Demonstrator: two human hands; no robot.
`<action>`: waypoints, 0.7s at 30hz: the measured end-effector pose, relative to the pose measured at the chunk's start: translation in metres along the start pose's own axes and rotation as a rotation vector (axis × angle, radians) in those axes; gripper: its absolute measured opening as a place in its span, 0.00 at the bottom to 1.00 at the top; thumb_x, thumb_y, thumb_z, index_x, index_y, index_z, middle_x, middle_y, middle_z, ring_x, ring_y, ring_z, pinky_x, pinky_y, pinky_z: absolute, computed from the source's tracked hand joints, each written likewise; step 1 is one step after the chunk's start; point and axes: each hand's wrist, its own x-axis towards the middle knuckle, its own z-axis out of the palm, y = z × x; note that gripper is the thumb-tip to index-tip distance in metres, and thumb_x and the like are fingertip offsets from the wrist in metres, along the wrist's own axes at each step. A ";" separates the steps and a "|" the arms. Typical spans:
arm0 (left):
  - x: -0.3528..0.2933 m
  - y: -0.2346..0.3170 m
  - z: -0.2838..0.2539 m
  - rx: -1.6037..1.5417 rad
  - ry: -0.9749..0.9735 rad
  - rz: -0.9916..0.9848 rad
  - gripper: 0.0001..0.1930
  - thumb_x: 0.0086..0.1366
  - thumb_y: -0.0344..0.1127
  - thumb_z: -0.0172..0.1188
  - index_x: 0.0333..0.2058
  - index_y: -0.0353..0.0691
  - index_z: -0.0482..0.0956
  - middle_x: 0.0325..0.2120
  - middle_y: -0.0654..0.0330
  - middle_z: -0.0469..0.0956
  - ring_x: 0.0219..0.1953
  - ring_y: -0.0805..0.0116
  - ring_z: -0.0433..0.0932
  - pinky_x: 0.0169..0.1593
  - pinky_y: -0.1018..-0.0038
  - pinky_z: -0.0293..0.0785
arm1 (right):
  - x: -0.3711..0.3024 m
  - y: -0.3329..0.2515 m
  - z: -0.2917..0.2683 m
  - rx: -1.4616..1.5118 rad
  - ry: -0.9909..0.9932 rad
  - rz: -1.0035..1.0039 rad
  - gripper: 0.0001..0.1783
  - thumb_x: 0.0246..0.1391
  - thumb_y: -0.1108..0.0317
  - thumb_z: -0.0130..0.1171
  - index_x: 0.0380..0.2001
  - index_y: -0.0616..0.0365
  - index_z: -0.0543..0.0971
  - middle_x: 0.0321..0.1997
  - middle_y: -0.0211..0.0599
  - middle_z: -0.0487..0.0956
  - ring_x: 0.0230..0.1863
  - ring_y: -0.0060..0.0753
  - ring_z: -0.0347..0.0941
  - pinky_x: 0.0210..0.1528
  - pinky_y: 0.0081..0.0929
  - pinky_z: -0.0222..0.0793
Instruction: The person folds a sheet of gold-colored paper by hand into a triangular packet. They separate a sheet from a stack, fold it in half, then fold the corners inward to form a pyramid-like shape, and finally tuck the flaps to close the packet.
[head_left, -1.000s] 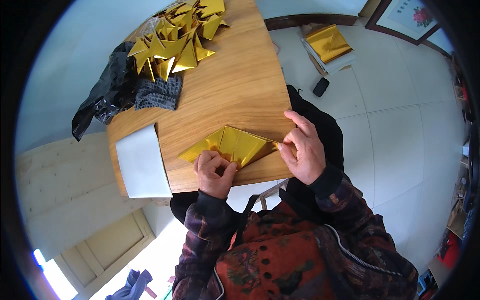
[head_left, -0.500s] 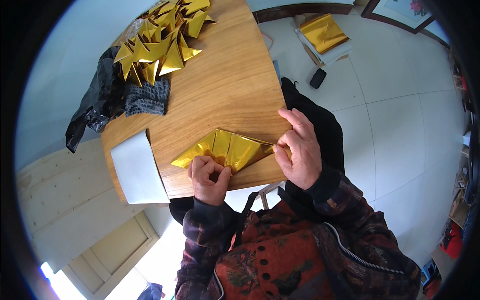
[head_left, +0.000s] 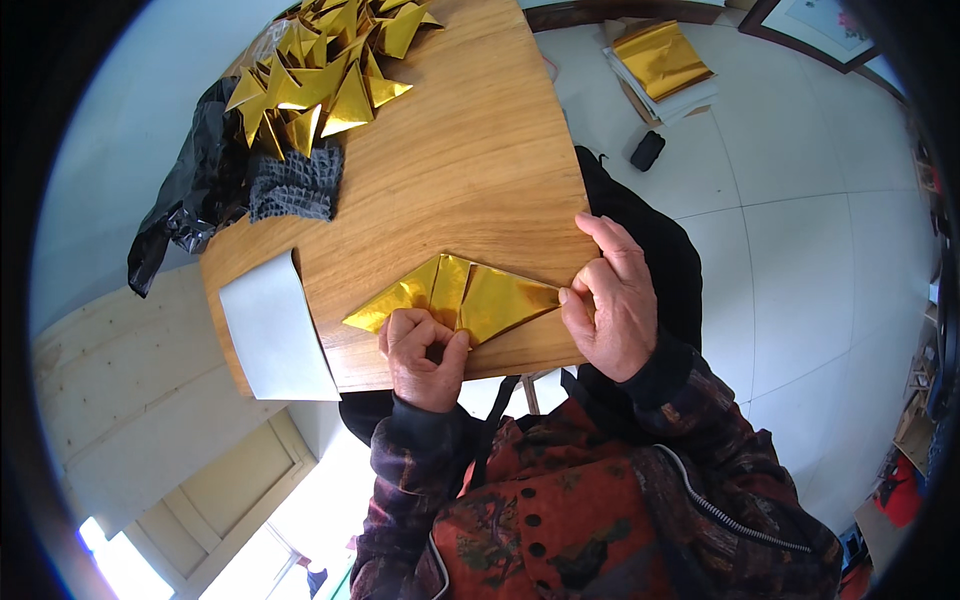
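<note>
A sheet of shiny gold foil paper [head_left: 500,300], folded into a long pointed shape, lies on the wooden table near its front edge. My left hand [head_left: 425,355] is curled at the paper's near edge, thumb and fingers pinching it left of the middle. At the paper's right point, my right hand [head_left: 613,300] grips the tip between thumb and index finger, its other fingers raised. Folded layers meet at a seam in the middle of the paper. What lies beneath my left fingers is hidden.
A pile of folded gold paper pieces [head_left: 350,100] covers the far left of the wooden table [head_left: 480,150], beside a black plastic bag [head_left: 195,170] and dark grey textured cloth [head_left: 297,183]. A pale sheet [head_left: 280,325] overhangs the left edge. Gold paper [head_left: 660,60] lies stacked on the floor.
The right part of the gold paper now lies flatter, its face turned up more. My right hand has shifted slightly right with the tip; my left hand stays nearly in place.
</note>
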 end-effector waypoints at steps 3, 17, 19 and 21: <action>0.000 0.000 0.000 -0.001 -0.002 -0.005 0.09 0.45 0.28 0.69 0.18 0.41 0.75 0.30 0.62 0.70 0.42 0.59 0.67 0.53 0.64 0.60 | 0.000 0.001 0.001 -0.007 0.004 -0.007 0.10 0.42 0.81 0.60 0.22 0.60 0.68 0.62 0.54 0.67 0.60 0.56 0.66 0.56 0.40 0.66; -0.001 0.003 0.001 0.020 0.005 -0.003 0.08 0.46 0.29 0.69 0.18 0.42 0.76 0.30 0.62 0.70 0.41 0.60 0.68 0.57 0.64 0.56 | 0.000 0.001 0.003 -0.011 0.003 -0.013 0.10 0.42 0.76 0.60 0.22 0.59 0.67 0.61 0.52 0.67 0.59 0.55 0.66 0.56 0.43 0.65; -0.001 0.003 0.001 0.021 0.009 -0.001 0.08 0.46 0.29 0.69 0.18 0.42 0.76 0.30 0.62 0.70 0.41 0.60 0.69 0.57 0.63 0.56 | 0.000 0.001 0.003 -0.020 0.006 -0.010 0.10 0.42 0.77 0.60 0.22 0.59 0.67 0.61 0.52 0.66 0.59 0.55 0.66 0.56 0.42 0.65; -0.001 0.003 0.001 0.016 0.006 -0.005 0.08 0.45 0.29 0.69 0.18 0.42 0.76 0.30 0.62 0.70 0.41 0.60 0.69 0.56 0.63 0.56 | -0.001 0.001 0.003 -0.016 0.005 0.006 0.10 0.42 0.77 0.59 0.22 0.59 0.67 0.61 0.52 0.66 0.59 0.55 0.66 0.56 0.43 0.65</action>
